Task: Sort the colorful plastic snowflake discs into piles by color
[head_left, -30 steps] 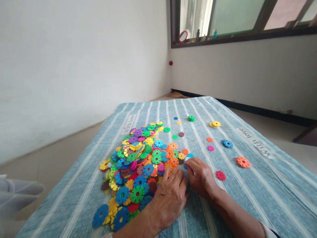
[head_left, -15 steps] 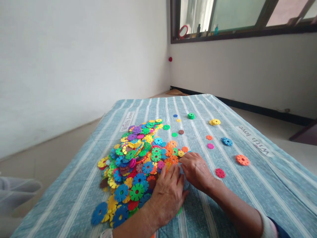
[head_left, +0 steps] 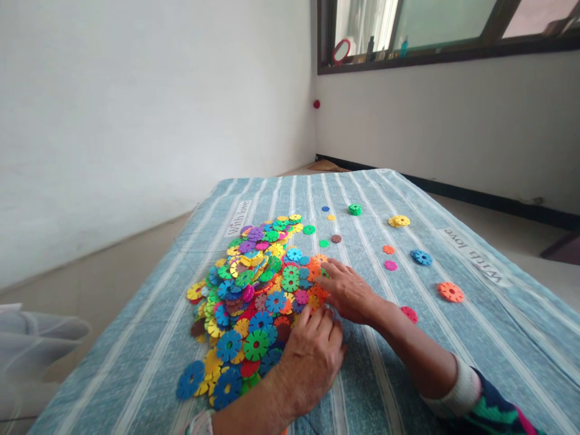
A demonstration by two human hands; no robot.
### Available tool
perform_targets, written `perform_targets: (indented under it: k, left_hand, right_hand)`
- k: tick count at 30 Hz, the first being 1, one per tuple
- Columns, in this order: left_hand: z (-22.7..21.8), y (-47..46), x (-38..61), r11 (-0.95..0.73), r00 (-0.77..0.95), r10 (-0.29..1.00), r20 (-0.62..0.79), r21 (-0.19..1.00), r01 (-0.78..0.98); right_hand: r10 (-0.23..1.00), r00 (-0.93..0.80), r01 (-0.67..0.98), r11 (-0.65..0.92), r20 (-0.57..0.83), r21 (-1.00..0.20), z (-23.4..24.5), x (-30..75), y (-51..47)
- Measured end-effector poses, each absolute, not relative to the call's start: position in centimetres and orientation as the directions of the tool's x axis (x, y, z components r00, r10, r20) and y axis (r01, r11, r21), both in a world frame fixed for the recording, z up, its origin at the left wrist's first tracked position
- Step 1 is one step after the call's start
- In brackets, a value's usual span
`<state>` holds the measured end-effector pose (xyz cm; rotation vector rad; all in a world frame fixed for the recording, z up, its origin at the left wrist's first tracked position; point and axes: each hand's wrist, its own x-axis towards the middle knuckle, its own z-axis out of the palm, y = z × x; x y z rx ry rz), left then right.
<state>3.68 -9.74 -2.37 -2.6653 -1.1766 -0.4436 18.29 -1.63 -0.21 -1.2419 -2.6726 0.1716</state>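
A heap of colourful flower-shaped plastic discs [head_left: 254, 296] lies on a blue striped cloth [head_left: 399, 362] over a table. My left hand [head_left: 312, 359] rests palm down at the heap's near right edge, fingers curled over some discs. My right hand [head_left: 347, 290] reaches over the heap's right side, fingers stretched out flat and touching orange and green discs. Neither hand visibly grips a disc.
Loose discs lie apart on the cloth to the right: green [head_left: 354, 209], yellow [head_left: 399, 221], blue [head_left: 421, 257], orange [head_left: 450, 292], red [head_left: 409, 313] and small pink [head_left: 390, 264]. White walls and a window sill stand behind. A grey object [head_left: 36, 338] sits at the far left.
My right hand has slid left and forward from beside the heap onto its right edge, fingers extending. My left hand has stayed almost still.
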Motion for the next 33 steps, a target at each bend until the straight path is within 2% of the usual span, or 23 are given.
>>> perform_targets:
  k: [6,13,17,21,26,33]
  left_hand:
    - [-2.0,-10.1,3.7,-0.673,0.652,0.674,0.347,-0.075,0.736]
    - [-1.8,-10.1,3.8,-0.693,0.675,0.655,0.339,-0.087,0.716]
    - [-2.0,-10.0,3.8,-0.691,0.660,0.662,0.355,-0.053,0.721]
    - [-2.0,-9.8,3.8,-0.669,0.621,0.692,0.367,0.003,0.743]
    - [-1.8,-9.8,3.7,-0.612,0.581,0.730,0.362,-0.035,0.790]
    - [-2.3,-9.9,3.5,-0.529,0.514,0.793,0.329,-0.048,0.847]
  right_hand:
    - [0.774,-0.616,0.735,0.632,0.147,-0.244,-0.4,18.7,-1.6]
    - [0.788,-0.606,0.731,0.606,0.111,-0.314,0.1,19.2,-1.8]
    - [0.779,-0.619,0.719,0.614,0.100,-0.327,0.0,19.4,-1.7]
    - [0.755,-0.634,0.688,0.649,0.168,-0.325,-0.5,19.9,-1.4]
    - [0.742,-0.604,0.660,0.670,0.291,-0.338,-1.3,20.8,-1.1]
    - [0.735,-0.597,0.633,0.678,0.320,-0.375,-1.4,20.7,-1.2]
